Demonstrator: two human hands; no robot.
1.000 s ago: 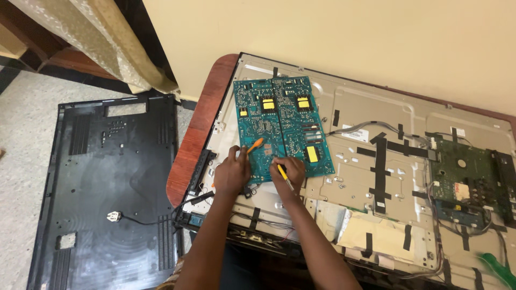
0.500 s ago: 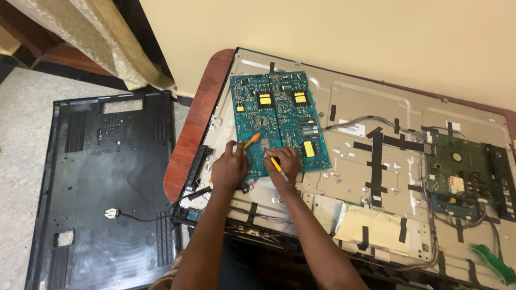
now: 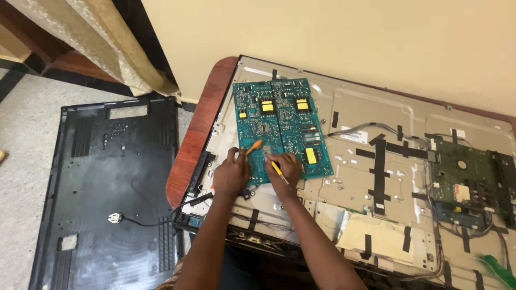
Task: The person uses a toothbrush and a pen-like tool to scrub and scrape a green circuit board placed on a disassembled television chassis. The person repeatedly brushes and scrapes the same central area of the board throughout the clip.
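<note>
While left hand [image 3: 231, 174] grips orange tool [image 3: 253, 146], right hand [image 3: 285, 169] grips yellow tool [image 3: 276, 169]; one teal board [image 3: 280, 126]

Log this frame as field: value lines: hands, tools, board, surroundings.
left hand: grips an orange-tipped tool, tip on the teal circuit board
right hand: grips a yellow-handled tool at the board's near edge
teal circuit board: lies on the metal back of an opened flat panel, yellow parts on it
green board: far right of the panel
black back cover: on the floor, left
support: wooden table
</note>
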